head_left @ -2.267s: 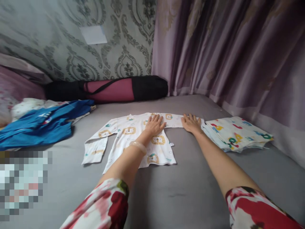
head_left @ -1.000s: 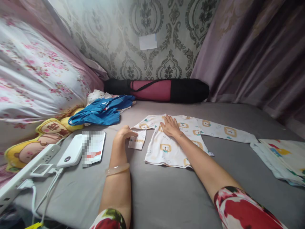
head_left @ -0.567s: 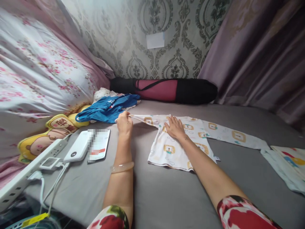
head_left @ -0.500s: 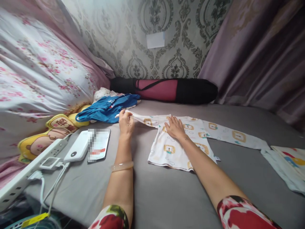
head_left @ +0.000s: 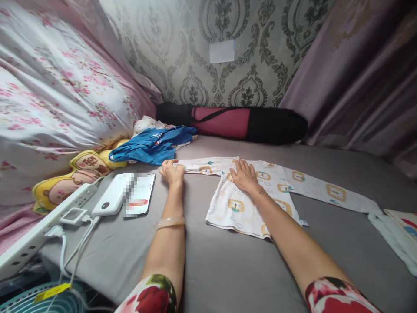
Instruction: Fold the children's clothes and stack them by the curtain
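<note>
A small white long-sleeved shirt (head_left: 241, 204) printed with orange lion faces lies spread out on the grey bed sheet (head_left: 224, 269). My left hand (head_left: 172, 172) has its fingers closed around the cuff of the left-side sleeve, which is drawn out straight and nearly flat. On the upper chest of the shirt, below the neckline, my right hand (head_left: 245, 176) rests palm down with the fingers stretched. The other sleeve reaches out to the right, its end meeting a pale folded garment (head_left: 391, 237).
A blue garment (head_left: 146, 143) lies beyond my left hand. Nearer are a phone (head_left: 140, 195), a white power bank (head_left: 112, 195) and a power strip (head_left: 48, 230) with cables. A black and red rolled bag (head_left: 224, 122) lies along the wall. Yellow cushions (head_left: 61, 191) sit at left.
My left hand has brought the sleeve down from a raised, twisted position, so it now lies flatter and wider. My right hand stays on the chest. The view has shifted slightly.
</note>
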A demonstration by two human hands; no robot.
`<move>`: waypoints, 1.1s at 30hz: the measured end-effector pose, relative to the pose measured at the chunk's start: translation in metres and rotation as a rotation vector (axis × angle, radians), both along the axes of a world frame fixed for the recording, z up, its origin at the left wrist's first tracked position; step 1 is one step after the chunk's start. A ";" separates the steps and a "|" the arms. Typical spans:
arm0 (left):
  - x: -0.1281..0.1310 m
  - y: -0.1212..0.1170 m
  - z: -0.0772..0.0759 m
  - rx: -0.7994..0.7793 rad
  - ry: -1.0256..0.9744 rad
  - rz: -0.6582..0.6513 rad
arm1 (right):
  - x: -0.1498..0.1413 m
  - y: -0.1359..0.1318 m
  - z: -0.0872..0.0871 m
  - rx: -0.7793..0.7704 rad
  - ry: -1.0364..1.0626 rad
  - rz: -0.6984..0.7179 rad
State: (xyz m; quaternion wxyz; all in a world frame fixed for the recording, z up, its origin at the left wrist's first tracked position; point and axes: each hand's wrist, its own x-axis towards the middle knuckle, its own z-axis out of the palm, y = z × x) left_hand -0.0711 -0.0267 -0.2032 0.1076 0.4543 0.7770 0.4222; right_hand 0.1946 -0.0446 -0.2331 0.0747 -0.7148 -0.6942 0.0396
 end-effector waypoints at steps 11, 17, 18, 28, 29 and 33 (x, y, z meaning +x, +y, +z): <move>-0.026 0.020 -0.006 -0.103 -0.199 0.190 | -0.015 0.024 0.040 0.028 -0.007 0.153; -0.037 0.031 -0.006 -0.090 -0.229 0.036 | -0.041 0.048 0.029 0.059 0.092 0.214; -0.037 0.033 -0.004 -0.054 -0.214 0.030 | -0.043 0.050 0.026 0.078 0.097 0.211; -0.036 0.040 -0.001 0.162 -0.125 -0.081 | -0.055 0.041 0.009 0.095 0.112 0.234; -0.035 0.041 -0.002 0.163 -0.123 -0.079 | -0.056 0.040 0.009 0.071 0.100 0.238; -0.030 0.040 -0.003 0.151 -0.060 -0.121 | -0.063 0.039 0.013 -0.114 0.068 0.211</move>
